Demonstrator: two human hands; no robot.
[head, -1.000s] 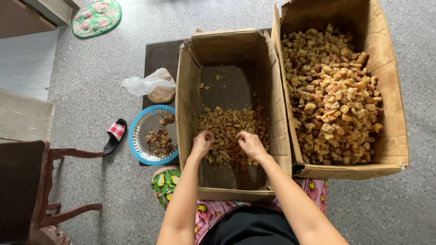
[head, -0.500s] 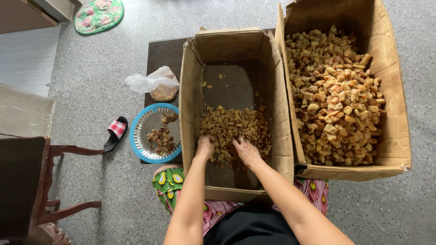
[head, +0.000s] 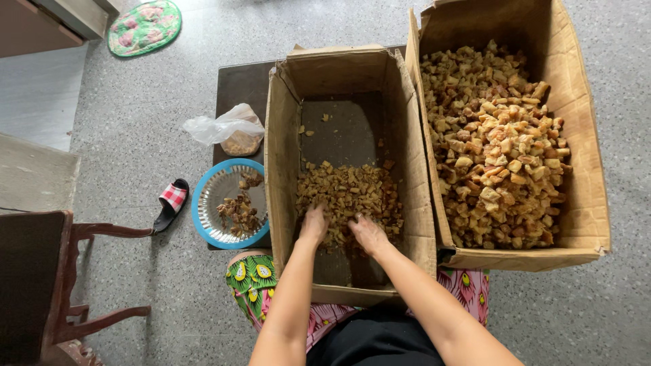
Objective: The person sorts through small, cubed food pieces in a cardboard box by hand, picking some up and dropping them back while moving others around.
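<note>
Hands: the left hand (head: 314, 226) and right hand (head: 367, 234) lie flat and spread on the heap, fingers partly buried, gripping nothing that shows.
Heap: the brown chunks (head: 349, 196) sit in the near half of the middle box (head: 281, 169); its far floor is nearly bare.
Sorted so far: a small cluster of dark bits lies in the blue plate (head: 203, 203).
Left: judged plenty, since the big box (head: 583, 163) alongside is heaped with paler chunks.

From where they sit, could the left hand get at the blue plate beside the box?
Probably yes: the left hand is inside the middle box, so it must lift over the cardboard wall; the blue plate sits open just beyond.
</note>
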